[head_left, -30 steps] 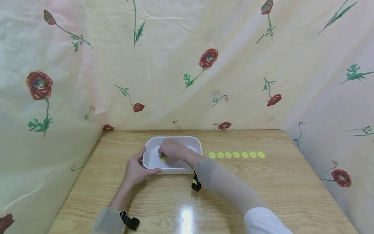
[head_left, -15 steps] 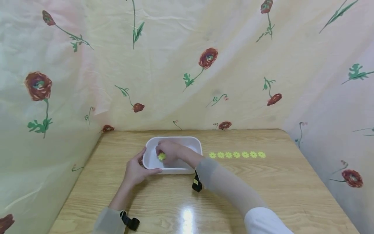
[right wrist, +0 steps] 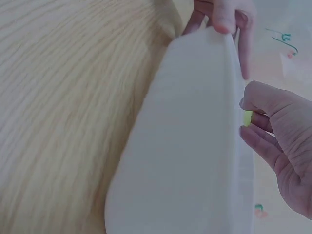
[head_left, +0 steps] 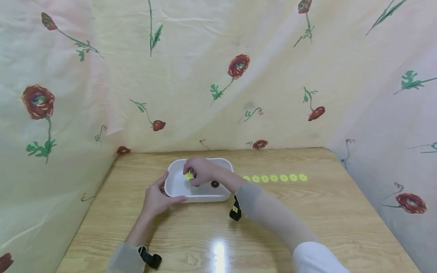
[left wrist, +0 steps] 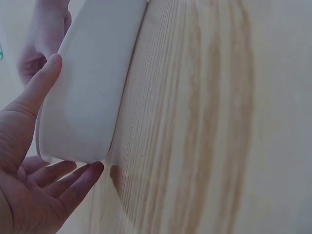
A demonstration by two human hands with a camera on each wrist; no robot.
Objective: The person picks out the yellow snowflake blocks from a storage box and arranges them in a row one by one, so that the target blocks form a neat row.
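A white plastic tub [head_left: 205, 198] with rounded corners stands on the wooden table. My left hand [head_left: 154, 199] grips its left end, the thumb along the front rim and the fingers against the end wall, as the left wrist view shows of the tub [left wrist: 87, 97]. Over the tub's inside, my right hand [head_left: 201, 170] pinches a yellow flower-shaped piece [head_left: 189, 176]. Its edge shows between thumb and fingers in the right wrist view. A dark brown flower-shaped piece [head_left: 215, 184] lies in the tub, beside a bit of green [head_left: 196, 185] partly hidden under my right hand.
Several yellow flower pieces [head_left: 274, 178] lie in a straight row right of the tub; my right forearm partly covers the row's left end. Flower-printed cloth [head_left: 191, 76] hangs behind the table [head_left: 290, 212] and on both sides.
My right hand has risen a little inside the tub with the yellow flower piece, uncovering the brown one. My left hand keeps its grip. The head view has shifted slightly.
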